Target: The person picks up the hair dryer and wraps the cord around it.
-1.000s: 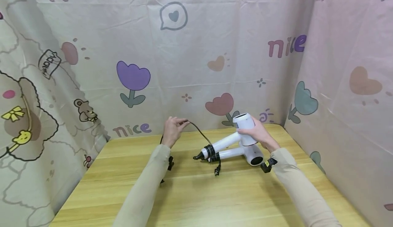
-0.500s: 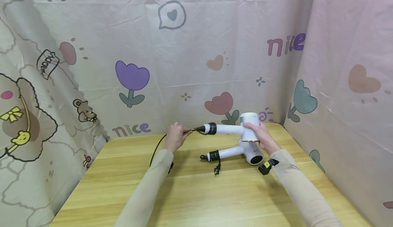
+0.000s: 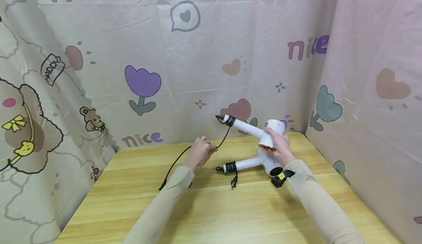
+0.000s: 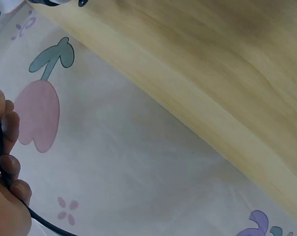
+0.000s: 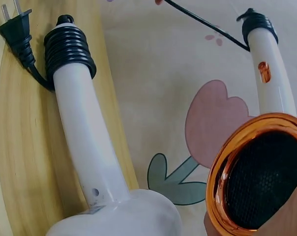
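Note:
My right hand (image 3: 280, 143) grips the barrel of a white hair dryer (image 3: 248, 128), raised with its handle tilted up to the left. Its copper-rimmed end (image 5: 215, 182) shows large in the right wrist view. Black cord is wound round the handle's end, and a loose stretch of power cord (image 3: 225, 137) runs down to my left hand (image 3: 200, 152). The left fingers curl round this cord (image 4: 0, 142). Beyond the left hand, the cord drops to its plug (image 3: 163, 184), low by the left sleeve. A second white hair dryer (image 3: 247, 163) lies on the table below.
The second dryer's cord is wrapped round its handle, its two-pin plug (image 3: 233, 182) lying in front. Everything is over a light wooden table (image 3: 211, 214). Printed curtains (image 3: 197, 71) hang behind it and along both sides.
The held dryer has risen and its handle has swung from pointing down-left to up-left. My left hand has moved right and lower with the cord. The second dryer has stayed put.

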Demonstrator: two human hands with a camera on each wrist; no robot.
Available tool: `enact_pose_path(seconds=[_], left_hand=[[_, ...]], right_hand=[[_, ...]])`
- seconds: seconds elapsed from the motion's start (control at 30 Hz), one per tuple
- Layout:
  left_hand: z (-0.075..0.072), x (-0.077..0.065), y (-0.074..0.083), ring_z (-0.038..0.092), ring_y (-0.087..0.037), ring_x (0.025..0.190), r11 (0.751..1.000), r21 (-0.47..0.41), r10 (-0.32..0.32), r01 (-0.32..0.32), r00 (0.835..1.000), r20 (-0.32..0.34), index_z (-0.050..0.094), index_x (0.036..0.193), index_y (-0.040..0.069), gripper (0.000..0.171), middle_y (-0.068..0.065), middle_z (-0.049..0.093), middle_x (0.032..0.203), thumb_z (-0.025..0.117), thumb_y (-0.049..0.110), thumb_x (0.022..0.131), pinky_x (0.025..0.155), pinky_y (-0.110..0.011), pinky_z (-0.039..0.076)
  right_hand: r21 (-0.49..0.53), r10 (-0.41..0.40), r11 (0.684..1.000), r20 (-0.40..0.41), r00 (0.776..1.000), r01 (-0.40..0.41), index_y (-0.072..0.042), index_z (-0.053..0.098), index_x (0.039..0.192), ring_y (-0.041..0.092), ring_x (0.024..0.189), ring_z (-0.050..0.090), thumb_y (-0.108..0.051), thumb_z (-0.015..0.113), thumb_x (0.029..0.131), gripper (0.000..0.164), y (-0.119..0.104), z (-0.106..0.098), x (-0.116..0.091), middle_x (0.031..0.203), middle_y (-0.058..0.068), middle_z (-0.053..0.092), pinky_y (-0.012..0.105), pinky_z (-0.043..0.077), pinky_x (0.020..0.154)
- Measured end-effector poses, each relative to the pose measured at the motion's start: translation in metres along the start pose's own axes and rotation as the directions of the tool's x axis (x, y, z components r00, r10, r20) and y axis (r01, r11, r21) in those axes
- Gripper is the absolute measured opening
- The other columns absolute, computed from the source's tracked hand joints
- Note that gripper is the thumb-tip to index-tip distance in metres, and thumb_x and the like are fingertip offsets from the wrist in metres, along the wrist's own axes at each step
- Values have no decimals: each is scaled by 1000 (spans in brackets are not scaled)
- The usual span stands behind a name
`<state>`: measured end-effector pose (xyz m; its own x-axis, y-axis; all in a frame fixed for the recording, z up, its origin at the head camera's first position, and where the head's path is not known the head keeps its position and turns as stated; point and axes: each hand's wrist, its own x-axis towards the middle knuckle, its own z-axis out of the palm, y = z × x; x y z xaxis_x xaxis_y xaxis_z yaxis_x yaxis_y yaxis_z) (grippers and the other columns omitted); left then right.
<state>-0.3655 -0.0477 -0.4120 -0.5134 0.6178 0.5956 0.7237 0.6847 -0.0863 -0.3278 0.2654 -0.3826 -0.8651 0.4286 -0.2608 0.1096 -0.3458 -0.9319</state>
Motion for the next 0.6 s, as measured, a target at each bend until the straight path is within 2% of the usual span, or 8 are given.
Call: enact_pose_path(seconds=[0.17, 0.3, 0.43, 0.6], left_hand=[[-3, 2, 6, 33, -12, 64, 999, 11, 40, -39, 999, -27, 79, 89, 23, 9, 6, 63, 67, 72, 28, 89, 61, -24, 24], [-9, 5, 10, 29, -11, 64, 998, -7, 67, -67, 996, -54, 78, 86, 22, 7, 8, 55, 62, 74, 28, 87, 62, -24, 22], [-16, 8, 16, 27, -11, 64, 994, -1, 107, -107, 990, -91, 78, 85, 21, 3, 7, 53, 61, 79, 23, 82, 61, -23, 21], [-23, 10, 21, 28, -11, 65, 991, 39, 132, -128, 985, -109, 79, 89, 20, 5, 7, 58, 65, 77, 21, 84, 62, -23, 21]], right_hand=[[4, -69, 998, -53, 996, 69, -15, 25, 149, 16, 92, 62, -27, 81, 80, 90, 4, 3, 1, 119, 2, 51, 32, 59, 75], [-90, -177, 982, -97, 979, 169, -21, 23, 152, 19, 101, 59, -33, 83, 78, 96, 7, 6, 1, 129, 5, 50, 29, 57, 79], [-241, -290, 936, -112, 951, 257, -21, 22, 153, 24, 110, 56, -43, 82, 77, 99, 9, 8, -2, 133, 10, 50, 34, 54, 88], [-406, -381, 859, -100, 919, 312, -19, 18, 156, 31, 118, 51, -48, 79, 77, 104, 11, 9, -7, 136, 16, 49, 43, 46, 100]])
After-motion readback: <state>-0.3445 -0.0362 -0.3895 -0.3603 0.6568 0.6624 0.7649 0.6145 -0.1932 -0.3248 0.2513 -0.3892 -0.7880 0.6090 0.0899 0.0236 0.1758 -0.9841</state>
